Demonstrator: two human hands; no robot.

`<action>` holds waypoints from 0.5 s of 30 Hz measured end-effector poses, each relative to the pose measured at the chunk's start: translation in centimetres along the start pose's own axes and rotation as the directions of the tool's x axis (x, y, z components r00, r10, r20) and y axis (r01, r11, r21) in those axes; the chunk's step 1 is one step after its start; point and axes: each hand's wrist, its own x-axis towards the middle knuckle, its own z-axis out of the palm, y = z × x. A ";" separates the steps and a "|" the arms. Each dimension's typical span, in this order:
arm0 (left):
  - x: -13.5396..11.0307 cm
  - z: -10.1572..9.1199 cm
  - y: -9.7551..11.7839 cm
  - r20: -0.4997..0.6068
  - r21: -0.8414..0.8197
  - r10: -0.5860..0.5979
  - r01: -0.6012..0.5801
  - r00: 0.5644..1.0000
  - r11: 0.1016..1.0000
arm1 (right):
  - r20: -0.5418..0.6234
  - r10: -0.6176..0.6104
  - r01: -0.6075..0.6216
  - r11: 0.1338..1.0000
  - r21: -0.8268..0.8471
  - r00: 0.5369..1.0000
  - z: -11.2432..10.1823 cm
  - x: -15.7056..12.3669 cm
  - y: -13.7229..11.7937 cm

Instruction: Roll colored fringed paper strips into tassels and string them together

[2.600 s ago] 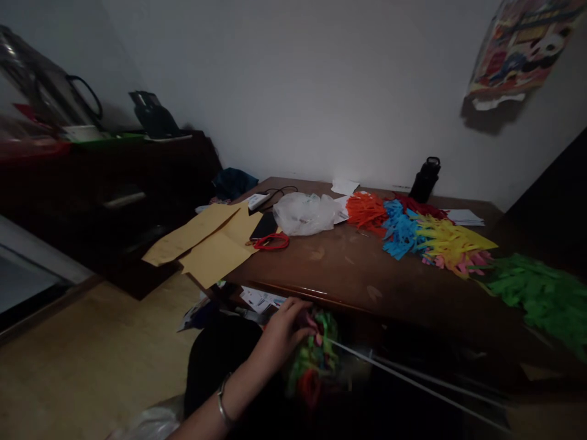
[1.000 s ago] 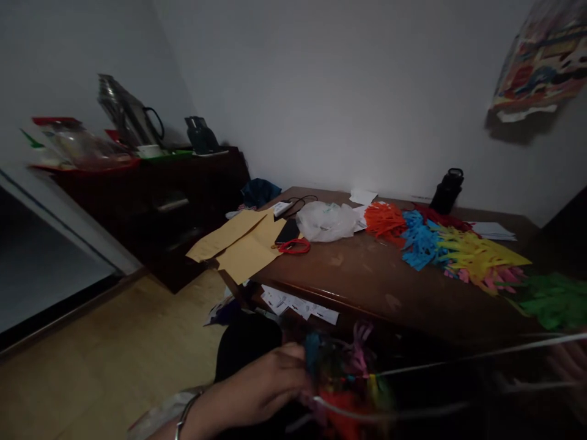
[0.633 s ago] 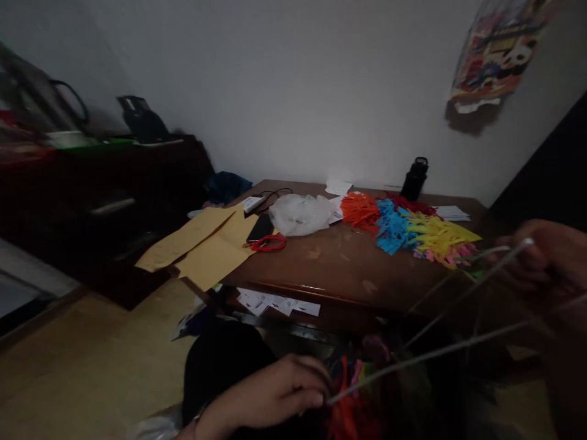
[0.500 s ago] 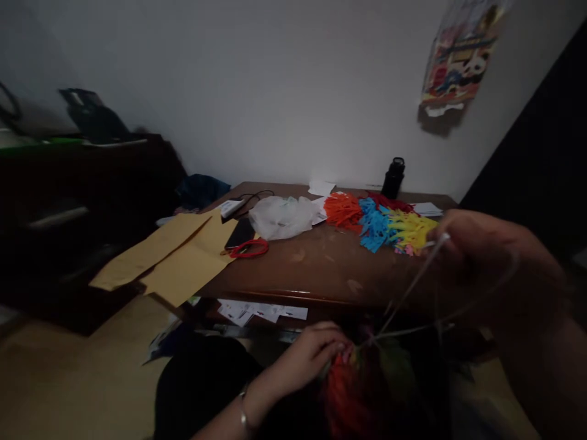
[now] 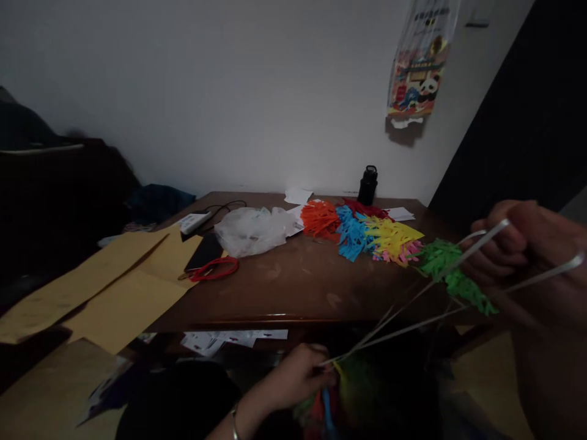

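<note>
Low in front of me, my left hand (image 5: 300, 376) is closed around the gathered top of a bunch of fringed paper tassels (image 5: 327, 410), with red, blue, yellow and dark green strips hanging down. A thin white string (image 5: 487, 241) runs from beside that grip up to my right hand (image 5: 527, 244). Raised at the right, my right hand pinches the string, which stretches in long strands between the two hands. Behind the string, close to my right hand, lies a green fringed paper tassel (image 5: 452, 275) at the table's right side.
On the brown table (image 5: 275, 290) lie orange (image 5: 321, 219), blue (image 5: 352, 235) and yellow (image 5: 389, 232) fringed papers. A clear plastic bag (image 5: 254, 231), a red cord (image 5: 217, 269), a phone-like black object (image 5: 203, 252) and yellow-brown paper sheets (image 5: 132, 305) sit leftward. A black bottle (image 5: 367, 186) stands behind.
My right hand has moved outward to the right, drawing the white string longer. The left hand keeps its grip on the tassels. My view has turned right, showing the green tassel.
</note>
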 end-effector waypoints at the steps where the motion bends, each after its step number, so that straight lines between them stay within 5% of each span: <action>1: -0.6 -0.4 -0.3 -0.018 -0.030 0.010 -0.010 1.000 1.000 | -0.011 0.005 -0.005 1.000 0.010 1.000 -0.8 0.2 0.5; 8: -4.4 -1.8 -1.7 -0.210 -0.135 -0.076 0.048 0.975 0.990 | -0.048 0.117 -0.120 0.992 -0.049 0.992 -2.6 0.2 2.4; 15: -4.3 2.4 -0.7 -0.589 0.011 -0.058 0.080 0.806 0.997 | -0.142 0.190 -0.219 0.950 -0.222 0.971 0.3 -2.9 0.8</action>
